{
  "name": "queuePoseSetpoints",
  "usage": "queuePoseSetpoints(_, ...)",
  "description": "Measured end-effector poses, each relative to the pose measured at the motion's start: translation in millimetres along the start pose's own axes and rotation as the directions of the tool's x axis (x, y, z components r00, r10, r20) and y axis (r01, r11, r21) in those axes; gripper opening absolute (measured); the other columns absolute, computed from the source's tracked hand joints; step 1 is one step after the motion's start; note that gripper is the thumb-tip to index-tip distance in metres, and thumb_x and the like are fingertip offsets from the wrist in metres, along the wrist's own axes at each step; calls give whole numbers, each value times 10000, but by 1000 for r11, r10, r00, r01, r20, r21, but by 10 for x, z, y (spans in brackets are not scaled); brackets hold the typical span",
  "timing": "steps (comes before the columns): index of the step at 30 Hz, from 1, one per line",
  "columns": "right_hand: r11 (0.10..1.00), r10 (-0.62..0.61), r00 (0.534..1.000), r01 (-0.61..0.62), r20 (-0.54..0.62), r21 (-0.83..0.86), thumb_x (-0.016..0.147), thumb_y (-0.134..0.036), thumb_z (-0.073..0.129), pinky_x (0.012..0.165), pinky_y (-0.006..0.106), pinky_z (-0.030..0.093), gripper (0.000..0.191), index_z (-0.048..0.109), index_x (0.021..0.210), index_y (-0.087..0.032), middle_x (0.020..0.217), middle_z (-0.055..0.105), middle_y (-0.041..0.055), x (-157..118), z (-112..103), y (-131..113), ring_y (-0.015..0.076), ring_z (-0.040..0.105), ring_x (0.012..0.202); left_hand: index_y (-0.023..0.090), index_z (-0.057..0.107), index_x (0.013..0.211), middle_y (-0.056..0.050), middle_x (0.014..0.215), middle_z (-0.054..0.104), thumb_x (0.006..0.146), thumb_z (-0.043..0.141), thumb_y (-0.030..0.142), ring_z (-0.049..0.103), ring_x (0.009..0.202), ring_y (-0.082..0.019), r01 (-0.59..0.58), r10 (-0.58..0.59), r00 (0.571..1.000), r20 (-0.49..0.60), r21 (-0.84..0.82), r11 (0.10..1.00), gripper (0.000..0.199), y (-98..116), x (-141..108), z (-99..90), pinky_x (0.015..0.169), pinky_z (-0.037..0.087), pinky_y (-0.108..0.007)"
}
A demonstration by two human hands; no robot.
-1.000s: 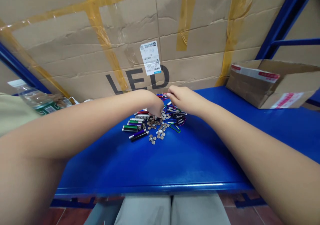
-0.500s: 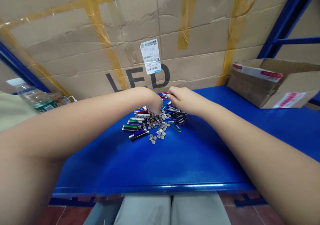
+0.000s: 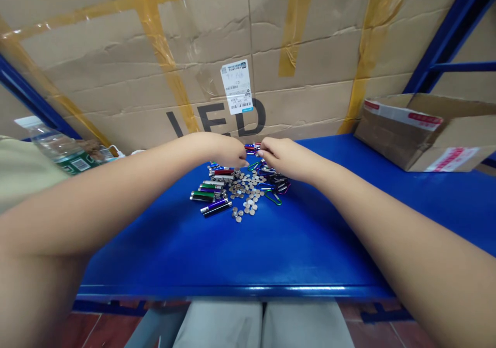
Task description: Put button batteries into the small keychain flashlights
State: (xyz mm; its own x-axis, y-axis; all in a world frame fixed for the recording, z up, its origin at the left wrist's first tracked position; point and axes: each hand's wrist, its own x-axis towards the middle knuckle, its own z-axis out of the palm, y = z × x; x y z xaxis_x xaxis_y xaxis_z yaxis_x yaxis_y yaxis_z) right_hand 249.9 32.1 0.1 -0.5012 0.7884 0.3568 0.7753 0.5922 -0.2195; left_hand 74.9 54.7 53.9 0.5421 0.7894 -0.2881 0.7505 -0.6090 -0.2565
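Silver discs (image 3: 248, 189) lie near the curled left hand (image 3: 233, 153), its grip hidden.

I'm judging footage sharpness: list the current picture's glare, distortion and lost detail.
Head view: white glare streaks the front edge of the blue table; head view: wide-angle stretch seems to enlarge the left arm and right arm near the borders; head view: fine print on the label and markings on the small discs are unreadable.

Blue tabletop (image 3: 248, 255) bears loose silvery discs (image 3: 245, 189) mid-width toward the far edge, coloured cylinders (image 3: 213, 188) beside them toward the left edge, carabiners (image 3: 279, 184) toward the right, open cardboard box (image 3: 399, 140) near far right corner.
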Motion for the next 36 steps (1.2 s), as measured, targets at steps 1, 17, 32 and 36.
queuePoseSetpoints(1,1000,2,1000,-2,9,2,954,-305,377,612,274,357,214,544,910,-178,929,659,92,-5,-2,-17,188,579,777,181,699,756,-49,661,645,849,458,407,529,550,-163,-5,2,997,-74,-39,999,343,-48,-89,35,614,403,-283)
queuePoseSetpoints(17,989,-148,986,147,78,22,891,-228,520,752,312,441,136,642,874,-170,921,651,70,2,328,-212,192,583,848,184,624,1013,-52,984,664,912,512,344,584,923,-191,-151,-20,834,-552,-264,953,220,-384,-706,999,834,428,-321)
queuePoseSetpoints(32,969,-247,965,247,91,4,901,-235,533,774,334,457,153,677,890,-184,895,607,74,-13,438,-587,207,558,867,185,670,1035,-52,1052,681,886,513,169,613,1004,-174,-237,-69,733,-676,-348,907,217,-495,-491,1211,907,461,-320)
queuePoseSetpoints(36,969,-247,962,249,114,0,903,-229,531,770,325,457,159,685,899,-186,910,615,80,-29,432,-627,205,563,874,183,666,1041,-57,1049,675,891,482,185,602,999,-189,-228,-78,731,-678,-349,909,238,-464,-520,1224,905,450,-341)
